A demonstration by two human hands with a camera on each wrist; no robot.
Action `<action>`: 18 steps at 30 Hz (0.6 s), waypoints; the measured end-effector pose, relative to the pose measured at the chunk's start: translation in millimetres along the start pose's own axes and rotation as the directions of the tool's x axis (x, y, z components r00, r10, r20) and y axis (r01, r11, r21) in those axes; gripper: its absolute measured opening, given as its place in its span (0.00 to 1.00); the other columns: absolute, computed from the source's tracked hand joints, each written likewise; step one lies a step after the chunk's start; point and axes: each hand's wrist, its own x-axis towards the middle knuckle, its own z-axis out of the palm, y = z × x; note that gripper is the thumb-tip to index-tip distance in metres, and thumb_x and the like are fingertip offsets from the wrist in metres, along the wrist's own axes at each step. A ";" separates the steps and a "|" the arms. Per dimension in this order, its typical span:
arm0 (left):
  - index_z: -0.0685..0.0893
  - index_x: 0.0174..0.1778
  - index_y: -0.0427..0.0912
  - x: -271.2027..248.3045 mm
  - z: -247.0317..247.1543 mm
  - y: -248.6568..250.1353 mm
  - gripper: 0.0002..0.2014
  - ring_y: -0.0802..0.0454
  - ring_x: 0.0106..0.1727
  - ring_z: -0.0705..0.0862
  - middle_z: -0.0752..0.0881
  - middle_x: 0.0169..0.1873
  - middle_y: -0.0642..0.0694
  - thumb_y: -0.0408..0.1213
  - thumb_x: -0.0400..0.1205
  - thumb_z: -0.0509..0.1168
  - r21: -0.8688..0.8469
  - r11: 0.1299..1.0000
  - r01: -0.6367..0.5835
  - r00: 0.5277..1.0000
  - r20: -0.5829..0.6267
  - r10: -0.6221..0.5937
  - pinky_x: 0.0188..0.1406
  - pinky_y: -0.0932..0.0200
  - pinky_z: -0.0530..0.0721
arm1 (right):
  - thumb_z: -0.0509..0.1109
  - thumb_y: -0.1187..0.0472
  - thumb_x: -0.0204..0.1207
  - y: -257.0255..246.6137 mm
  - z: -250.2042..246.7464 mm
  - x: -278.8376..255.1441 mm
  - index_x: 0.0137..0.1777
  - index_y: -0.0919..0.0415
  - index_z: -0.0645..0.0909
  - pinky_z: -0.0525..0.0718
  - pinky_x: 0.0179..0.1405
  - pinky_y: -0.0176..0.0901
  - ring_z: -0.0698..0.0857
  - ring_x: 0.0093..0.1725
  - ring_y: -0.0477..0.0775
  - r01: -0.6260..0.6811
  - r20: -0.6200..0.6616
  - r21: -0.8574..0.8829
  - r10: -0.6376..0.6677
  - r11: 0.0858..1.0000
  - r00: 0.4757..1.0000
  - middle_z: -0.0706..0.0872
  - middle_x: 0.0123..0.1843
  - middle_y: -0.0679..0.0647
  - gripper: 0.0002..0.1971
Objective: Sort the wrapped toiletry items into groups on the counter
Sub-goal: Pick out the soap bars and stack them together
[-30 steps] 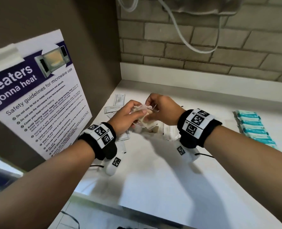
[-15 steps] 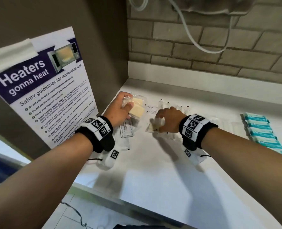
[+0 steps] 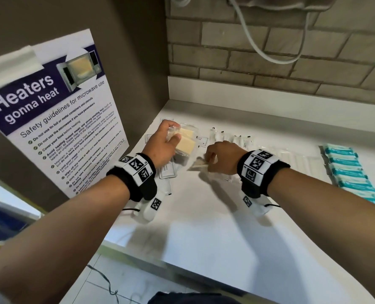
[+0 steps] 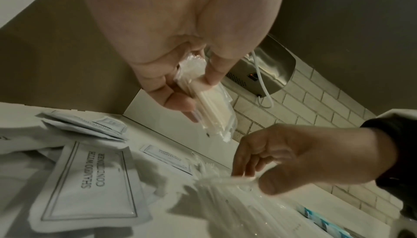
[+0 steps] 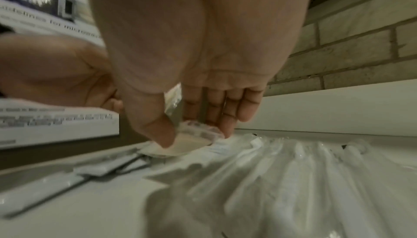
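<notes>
Clear-wrapped cream packets [image 3: 185, 142], seemingly two, sit in the left hand [image 3: 161, 148] grip at 11 o'clock above the counter [image 3: 204, 238]. Right hand [image 3: 222, 157] pinches another cream packet [image 3: 200, 164] lying on the counter. Sachets [image 4: 90, 184] read "SHAMPOO WITH CONDITIONER". Poster [image 3: 50, 119] reads "Heaters gonna heat". About six teal packets [image 3: 349, 172] lie at 3 o'clock.

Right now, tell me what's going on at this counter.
A person is sorting wrapped toiletries on a white counter. The left hand holds a small stack of clear-wrapped cream pads above the surface. The right hand pinches another clear packet down at the counter. Shampoo-and-conditioner sachets lie by the left hand, clear-wrapped sticks behind, and teal packets sit in a row at far right.
</notes>
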 end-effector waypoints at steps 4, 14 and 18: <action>0.74 0.59 0.51 -5.5 6.3 1.1 0.10 0.52 0.43 0.83 0.81 0.54 0.48 0.31 0.87 0.57 -0.032 0.999 -0.004 0.999 0.035 0.005 0.30 0.63 0.83 | 0.66 0.58 0.79 2.2 -9.4 -22.3 0.51 0.58 0.85 0.76 0.43 0.40 0.81 0.46 0.51 0.097 -0.002 0.199 -0.099 0.975 0.995 0.85 0.45 0.50 0.08; 0.72 0.60 0.37 -50.1 44.7 -14.7 0.10 0.60 0.36 0.86 0.78 0.51 0.46 0.23 0.85 0.59 -0.094 0.994 0.064 0.899 0.437 -0.016 0.36 0.56 0.89 | 0.71 0.61 0.75 13.2 20.1 -71.1 0.51 0.56 0.90 0.73 0.37 0.32 0.80 0.41 0.47 0.078 -0.059 0.218 -0.067 0.973 0.996 0.84 0.42 0.48 0.08; 0.71 0.56 0.39 -52.6 45.5 -18.0 0.10 0.59 0.37 0.81 0.76 0.47 0.44 0.21 0.84 0.58 -0.013 0.997 0.078 0.834 0.549 -0.058 0.33 0.67 0.85 | 0.72 0.62 0.71 13.1 28.3 -85.5 0.45 0.57 0.83 0.74 0.33 0.32 0.80 0.37 0.50 0.068 -0.097 0.224 -0.047 0.972 0.994 0.84 0.38 0.49 0.03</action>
